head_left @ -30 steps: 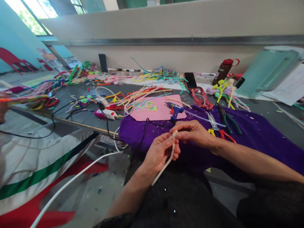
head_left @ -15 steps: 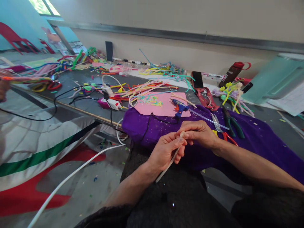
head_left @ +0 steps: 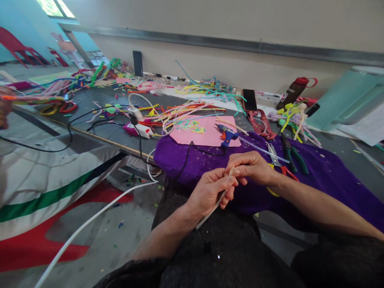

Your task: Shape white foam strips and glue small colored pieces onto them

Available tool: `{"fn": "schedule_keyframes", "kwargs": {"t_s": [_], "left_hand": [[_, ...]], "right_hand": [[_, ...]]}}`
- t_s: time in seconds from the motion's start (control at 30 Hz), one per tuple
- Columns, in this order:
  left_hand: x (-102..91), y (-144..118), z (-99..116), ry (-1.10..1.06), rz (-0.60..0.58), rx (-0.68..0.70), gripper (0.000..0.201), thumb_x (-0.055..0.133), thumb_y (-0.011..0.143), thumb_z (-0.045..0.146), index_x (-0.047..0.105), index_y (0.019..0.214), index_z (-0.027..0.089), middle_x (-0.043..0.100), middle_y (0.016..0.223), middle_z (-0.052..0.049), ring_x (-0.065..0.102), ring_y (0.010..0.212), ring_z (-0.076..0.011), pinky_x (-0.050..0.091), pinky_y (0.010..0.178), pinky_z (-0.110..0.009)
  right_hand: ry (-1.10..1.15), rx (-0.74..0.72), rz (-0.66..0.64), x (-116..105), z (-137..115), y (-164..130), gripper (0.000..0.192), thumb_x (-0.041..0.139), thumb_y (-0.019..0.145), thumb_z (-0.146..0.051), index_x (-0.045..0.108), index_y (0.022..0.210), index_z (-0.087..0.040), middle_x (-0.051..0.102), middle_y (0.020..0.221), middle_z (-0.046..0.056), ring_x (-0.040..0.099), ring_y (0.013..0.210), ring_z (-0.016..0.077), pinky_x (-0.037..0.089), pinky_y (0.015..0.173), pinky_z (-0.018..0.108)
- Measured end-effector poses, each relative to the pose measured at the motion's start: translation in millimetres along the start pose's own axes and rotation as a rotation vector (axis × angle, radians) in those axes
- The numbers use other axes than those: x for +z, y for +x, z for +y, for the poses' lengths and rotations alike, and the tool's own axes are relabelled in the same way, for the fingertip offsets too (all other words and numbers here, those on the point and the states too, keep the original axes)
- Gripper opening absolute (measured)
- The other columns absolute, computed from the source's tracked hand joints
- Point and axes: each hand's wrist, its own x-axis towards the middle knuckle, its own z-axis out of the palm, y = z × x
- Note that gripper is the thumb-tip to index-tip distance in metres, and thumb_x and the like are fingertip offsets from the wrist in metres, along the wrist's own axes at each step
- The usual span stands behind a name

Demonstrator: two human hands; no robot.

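Note:
My left hand (head_left: 214, 190) is closed around a pale cream pipe cleaner (head_left: 210, 214), whose long end slants down toward my lap. At its upper end, thumb and fingers of my right hand (head_left: 252, 168) pinch the tip, close against the left fingertips. What exactly lies between the fingers is partly hidden. Just beyond my hands, a blue glue gun (head_left: 228, 136) with a clear glue stick rests across a pink sheet (head_left: 198, 140) and a purple cloth (head_left: 177, 160). Scissors (head_left: 273, 155) with red and yellow handles and green-handled pliers (head_left: 295, 156) lie beside my right forearm.
Many coloured pipe cleaners (head_left: 192, 110) spread over the dark table. A power strip (head_left: 139, 131) with cables sits near its edge, and a white cable (head_left: 99, 216) hangs past my left. A phone (head_left: 249, 100) and a bottle (head_left: 295, 94) stand behind. Another person's hand (head_left: 4, 110) shows far left.
My right fingertips have shifted slightly at the pipe cleaner's upper end, and my left thumb has slid a little up toward them. Elsewhere things stay as they were.

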Motion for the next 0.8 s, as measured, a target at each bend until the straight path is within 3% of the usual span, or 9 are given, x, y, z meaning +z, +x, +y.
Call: {"fn": "schedule_keyframes", "kwargs": {"t_s": [0.13,0.27,0.43,0.63,0.8], "left_hand": [[-0.5,0.5,1.8,-0.006,0.007,0.028,0.019,0.061,0.075,0.032,0.058,0.072,0.014,0.055,0.048,0.002,0.043,0.032,-0.0054,0.031,0.032,-0.016],[-0.3,0.2,8.5,0.028,0.121,0.138,0.02,0.063,0.073,0.034,0.06,0.074,0.015,0.061,0.059,-0.001,0.053,0.044,-0.0089,0.041,0.04,-0.019],[-2.3,2.5,9.9,0.055,0.304,0.281,0.017,0.067,0.069,0.032,0.067,0.076,0.016,0.062,0.074,-0.001,0.053,0.06,-0.0077,0.043,0.054,-0.018],[-3.7,8.8,4.1,0.084,0.341,0.391,0.015,0.067,0.069,0.03,0.07,0.074,0.016,0.057,0.086,-0.001,0.05,0.066,-0.007,0.04,0.057,-0.018],[-7.3,11.9,1.8,0.082,0.328,0.361,0.013,0.069,0.067,0.027,0.069,0.074,0.016,0.057,0.081,-0.001,0.049,0.066,-0.0077,0.04,0.057,-0.018]], "right_hand": [[0.045,0.035,0.025,0.9,2.4,1.0,0.016,0.066,0.074,-0.026,0.069,0.086,-0.016,0.059,0.069,0.0,0.051,0.045,0.0053,0.039,0.04,0.018],[0.127,0.084,0.128,6.1,5.8,2.3,0.031,0.061,0.077,-0.036,0.063,0.101,-0.016,0.061,0.069,0.001,0.053,0.05,0.0079,0.037,0.042,0.019],[-0.004,0.072,0.273,15.9,4.6,2.1,0.023,0.064,0.074,-0.036,0.06,0.081,-0.015,0.057,0.063,-0.001,0.051,0.049,0.0073,0.034,0.042,0.018],[-0.004,0.07,0.202,25.1,0.4,1.7,0.024,0.068,0.07,-0.032,0.061,0.086,-0.016,0.061,0.072,-0.001,0.053,0.056,0.0076,0.04,0.049,0.019],[0.001,0.1,0.137,26.0,2.5,2.5,0.021,0.065,0.074,-0.032,0.06,0.083,-0.014,0.06,0.069,-0.002,0.051,0.05,0.0054,0.039,0.047,0.018]]}}
